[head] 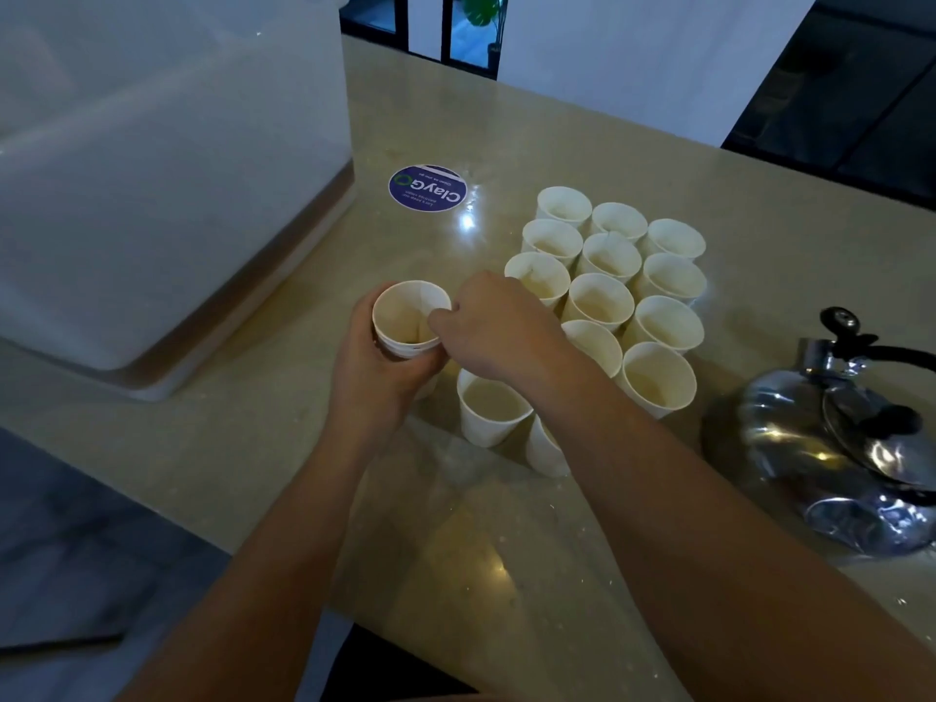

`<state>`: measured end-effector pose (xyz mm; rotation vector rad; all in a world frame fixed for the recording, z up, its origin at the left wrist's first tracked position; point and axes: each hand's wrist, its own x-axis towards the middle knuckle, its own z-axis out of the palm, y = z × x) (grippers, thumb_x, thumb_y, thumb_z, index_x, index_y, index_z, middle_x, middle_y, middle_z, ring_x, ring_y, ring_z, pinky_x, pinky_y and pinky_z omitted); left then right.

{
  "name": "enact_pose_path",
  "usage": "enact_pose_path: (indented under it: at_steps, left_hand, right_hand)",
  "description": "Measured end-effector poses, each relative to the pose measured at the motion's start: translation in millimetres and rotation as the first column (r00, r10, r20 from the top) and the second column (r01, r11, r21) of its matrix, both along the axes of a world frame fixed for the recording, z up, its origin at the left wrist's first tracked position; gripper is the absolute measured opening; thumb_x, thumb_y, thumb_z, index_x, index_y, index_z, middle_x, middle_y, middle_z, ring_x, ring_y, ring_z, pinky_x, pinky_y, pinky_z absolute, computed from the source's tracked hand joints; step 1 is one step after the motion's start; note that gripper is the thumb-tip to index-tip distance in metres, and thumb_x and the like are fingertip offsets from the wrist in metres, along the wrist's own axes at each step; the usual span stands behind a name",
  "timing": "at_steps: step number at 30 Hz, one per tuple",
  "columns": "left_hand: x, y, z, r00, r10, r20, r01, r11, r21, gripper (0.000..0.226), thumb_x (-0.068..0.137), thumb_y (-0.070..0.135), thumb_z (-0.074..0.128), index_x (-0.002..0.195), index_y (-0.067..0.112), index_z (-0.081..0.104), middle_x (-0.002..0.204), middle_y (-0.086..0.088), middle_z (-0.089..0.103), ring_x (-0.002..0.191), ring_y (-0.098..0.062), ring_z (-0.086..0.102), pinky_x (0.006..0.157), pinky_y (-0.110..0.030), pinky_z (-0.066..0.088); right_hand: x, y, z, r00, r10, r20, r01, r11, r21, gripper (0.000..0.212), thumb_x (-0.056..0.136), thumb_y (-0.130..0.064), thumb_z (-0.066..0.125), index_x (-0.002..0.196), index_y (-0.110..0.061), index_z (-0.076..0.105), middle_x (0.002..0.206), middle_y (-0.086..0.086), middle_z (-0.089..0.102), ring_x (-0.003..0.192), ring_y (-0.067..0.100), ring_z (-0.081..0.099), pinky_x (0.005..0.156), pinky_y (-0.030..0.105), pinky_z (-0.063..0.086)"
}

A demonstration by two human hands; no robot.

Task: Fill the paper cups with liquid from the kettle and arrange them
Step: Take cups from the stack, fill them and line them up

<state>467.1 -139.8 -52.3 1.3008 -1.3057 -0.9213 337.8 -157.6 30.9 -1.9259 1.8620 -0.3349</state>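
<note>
Left hand [377, 367]: fingers wrapped round cup stack [410, 321], held above worktop [253, 448].
Right hand [491, 324]: fingertips pinching top cup's rim.
Kettle [835, 448]: standing apart, right.

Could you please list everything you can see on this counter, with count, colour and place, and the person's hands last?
standing paper cups: at least thirteen, white, clustered on the counter right of centre
nested cup stack: one, white, held above the counter left of the cluster
kettle: one, shiny metal with black handle, far right
round sticker: one, blue, behind the cups
bin: one, translucent white, far left
counter: one, beige
left hand: grips the stack
right hand: fingers pinch the top cup's rim
</note>
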Motion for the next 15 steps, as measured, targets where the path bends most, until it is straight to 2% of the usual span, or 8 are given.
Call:
enact_pose_path:
  at_steps: [3, 7, 10, 12, 15]
  left_hand:
    - [-1.4, -3.1, 2.4, 1.000, -0.004, 0.015, 0.004, 1.000, -0.003, 0.071, 0.069, 0.013, 0.089, 0.130, 0.020, 0.054, 0.112, 0.016, 0.066, 0.095, 0.007, 0.063, 0.073, -0.006, 0.045]
    - [-1.0, -3.9, 0.6, 1.000, 0.002, 0.010, -0.002, 1.000, 0.012, 0.069, 0.068, 0.014, 0.090, 0.128, 0.024, 0.055, 0.107, 0.019, 0.068, 0.094, 0.006, 0.064, 0.074, -0.008, 0.047]
    - [-1.6, -5.1, -1.2, 1.000, -0.005, 0.014, 0.004, 0.999, 0.035, 0.066, 0.067, 0.025, 0.091, 0.125, 0.026, 0.059, 0.106, 0.016, 0.072, 0.095, 0.002, 0.067, 0.074, -0.015, 0.050]
    - [-2.9, -7.1, -0.9, 1.000, -0.007, 0.029, 0.005, 0.998, 0.060, 0.062, 0.068, 0.025, 0.090, 0.124, 0.025, 0.062, 0.103, 0.015, 0.073, 0.092, 0.004, 0.067, 0.069, -0.011, 0.049]
    - [-5.6, -9.0, 1.9, 0.998, 0.002, 0.064, -0.008, 0.996, 0.089, 0.063, 0.067, 0.023, 0.090, 0.122, 0.026, 0.059, 0.101, 0.017, 0.071, 0.087, 0.007, 0.065, 0.067, -0.013, 0.048]
  right_hand:
    - [-0.1, -1.9, -1.7, 0.999, -0.036, 0.016, 0.037, 0.999, -0.027, 0.035, 0.092, -0.034, 0.055, 0.062, -0.022, 0.041, 0.059, -0.005, 0.042, 0.054, 0.012, 0.043, 0.052, 0.027, 0.029]
    - [0.1, -0.6, -0.9, 0.997, -0.049, 0.052, 0.051, 0.997, -0.051, 0.037, 0.092, -0.033, 0.055, 0.060, -0.022, 0.040, 0.057, -0.006, 0.039, 0.051, 0.012, 0.040, 0.052, 0.027, 0.028]
    - [2.9, -0.1, 6.3, 0.994, -0.042, 0.097, 0.051, 0.994, -0.094, 0.037, 0.091, -0.033, 0.056, 0.059, -0.021, 0.042, 0.056, -0.004, 0.041, 0.052, 0.014, 0.042, 0.055, 0.028, 0.032]
    - [3.0, -0.8, 19.1, 0.989, -0.045, 0.140, 0.064, 0.989, -0.136, 0.038, 0.090, -0.033, 0.057, 0.057, -0.019, 0.043, 0.055, -0.003, 0.043, 0.054, 0.016, 0.044, 0.057, 0.030, 0.035]
    - [-8.7, 4.2, 49.0, 0.975, -0.059, 0.214, 0.103, 0.973, -0.204, 0.044, 0.088, -0.029, 0.059, 0.050, -0.016, 0.041, 0.043, -0.006, 0.035, 0.044, 0.011, 0.035, 0.049, 0.026, 0.032]
